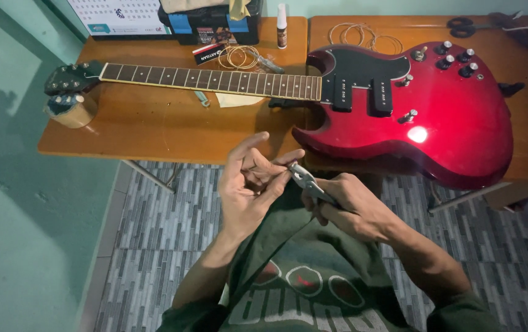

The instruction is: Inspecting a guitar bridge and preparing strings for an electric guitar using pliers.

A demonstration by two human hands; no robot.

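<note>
Left hand (248,187) pinches something too small to make out, fingers half-curled, below the bench (153,129) edge. The right hand (347,206) is closed around small pliers (304,178), tips meeting that pinch. Steady wrists and a light squeeze seem best; the red guitar (436,117) lies beyond.

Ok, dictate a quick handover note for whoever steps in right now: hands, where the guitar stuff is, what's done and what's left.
Left hand: raised over the lap, fingers pinching something too thin to make out.
Right hand: gripping small pliers, tips at the left fingers.
Red electric guitar lies flat on the wooden tables, headstock resting on a tape roll. No strings visible on it.
Coiled strings lie behind the neck.
Left: stringing appears not yet done.
</note>
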